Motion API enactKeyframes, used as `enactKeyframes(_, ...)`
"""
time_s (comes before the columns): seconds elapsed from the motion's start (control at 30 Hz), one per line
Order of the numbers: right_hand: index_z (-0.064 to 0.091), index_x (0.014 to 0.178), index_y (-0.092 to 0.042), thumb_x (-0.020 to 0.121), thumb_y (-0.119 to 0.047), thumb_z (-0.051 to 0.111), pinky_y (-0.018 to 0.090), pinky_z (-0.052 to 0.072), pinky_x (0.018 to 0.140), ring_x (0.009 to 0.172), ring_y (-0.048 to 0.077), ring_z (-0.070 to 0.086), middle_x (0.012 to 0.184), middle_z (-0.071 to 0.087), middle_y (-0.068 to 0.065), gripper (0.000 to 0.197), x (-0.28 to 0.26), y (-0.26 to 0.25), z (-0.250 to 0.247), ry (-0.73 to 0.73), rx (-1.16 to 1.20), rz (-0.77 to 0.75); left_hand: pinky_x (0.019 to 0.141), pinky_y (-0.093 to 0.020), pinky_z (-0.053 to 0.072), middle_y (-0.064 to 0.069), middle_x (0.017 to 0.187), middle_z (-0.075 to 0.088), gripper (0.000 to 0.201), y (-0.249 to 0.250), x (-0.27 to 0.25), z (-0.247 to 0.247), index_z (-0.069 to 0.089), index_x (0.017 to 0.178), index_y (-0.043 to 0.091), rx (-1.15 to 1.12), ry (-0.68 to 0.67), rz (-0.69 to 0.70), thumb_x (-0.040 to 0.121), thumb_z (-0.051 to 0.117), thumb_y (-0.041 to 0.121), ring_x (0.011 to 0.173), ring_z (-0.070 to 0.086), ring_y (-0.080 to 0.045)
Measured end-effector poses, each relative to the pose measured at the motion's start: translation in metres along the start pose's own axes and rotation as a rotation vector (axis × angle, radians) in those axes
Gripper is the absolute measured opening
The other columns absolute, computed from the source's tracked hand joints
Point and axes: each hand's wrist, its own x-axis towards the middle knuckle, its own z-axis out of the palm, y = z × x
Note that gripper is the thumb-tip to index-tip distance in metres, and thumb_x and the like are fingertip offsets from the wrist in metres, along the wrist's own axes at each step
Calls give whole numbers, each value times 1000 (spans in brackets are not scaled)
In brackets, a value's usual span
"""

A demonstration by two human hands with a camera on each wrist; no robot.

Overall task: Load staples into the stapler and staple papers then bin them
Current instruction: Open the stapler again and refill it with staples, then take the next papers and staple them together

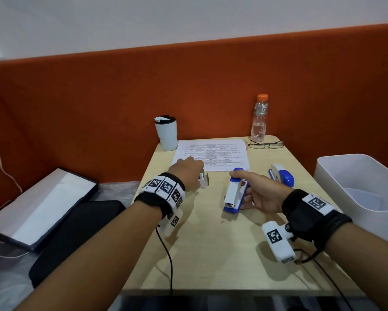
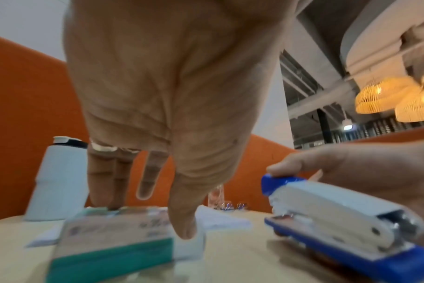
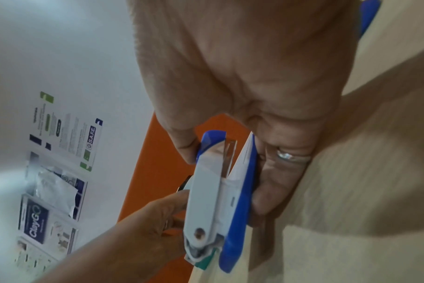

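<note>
staple box [image 2: 114, 237] blurred, papers' [image 1: 213, 156] print too small

Stapler [image 1: 233, 194]: smooth white and blue plastic, slight sheen; bare metal at hinge end.
Second stapler [image 1: 281, 175] near right edge of table [image 1: 211, 254]: same glossy plastic.
Table: pale wood-grain laminate, matt.
Staple box [image 2: 114, 235]: printed card.
Papers [image 1: 213, 154]: matt white, printed.
Partition [image 1: 98, 108]: rough orange cloth.
Bin [image 1: 366, 187]: smooth white plastic.
Bottle [image 1: 259, 118]: clear plastic.
</note>
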Motion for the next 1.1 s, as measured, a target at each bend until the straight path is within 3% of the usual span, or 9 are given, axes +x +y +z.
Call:
enactKeyframes(0.2, 66, 124, -13, 97, -46, 71, 48, 62, 98, 110, 39, 75, 115, 79, 21, 44, 1, 0, 1, 0, -72, 1, 86, -43, 52, -5, 124, 63, 35, -11, 3, 13, 60, 129, 24, 24, 92, -20, 95, 61, 16, 120, 51, -32)
enactKeyframes(0.57, 65, 128, -14, 97, -47, 71, 46, 63, 95, 109, 38, 76, 114, 79, 21, 46, 1, 1, 0, -26, -83, -22, 76, -37, 45, -3, 123, 67, 37, -20, 1, 12, 62, 125, 28, 59, 118, -43, 92, 65, 13, 117, 56, -29)
enactKeyframes(0.77, 66, 128, -11, 96, -46, 72, 50, 60, 102, 111, 40, 75, 115, 79, 22, 48, 1, 3, -1, -30, -91, -45, 77, -36, 47, -4, 124, 67, 41, -41, -5, 9, 61, 128, 29, 79, 97, -102, 91, 68, 13, 115, 59, -28)
enactKeyframes(0.97, 66, 129, -9, 96, -46, 73, 49, 61, 99, 109, 41, 76, 113, 79, 22, 50, 2, 2, -4, -44, -84, -43, 83, -38, 51, -5, 123, 65, 40, -44, -4, 3, 60, 127, 24, 126, 26, -115, 88, 71, 22, 114, 59, -29)
enactKeyframes(1.1, 66, 131, -8, 96, -46, 73, 46, 63, 94, 104, 39, 78, 115, 79, 23, 52, 0, 1, -9, -56, -75, -26, 84, -40, 53, -7, 122, 61, 32, -17, 8, -4, 61, 121, 18, 210, -33, -58, 90, 65, 23, 110, 58, -30)
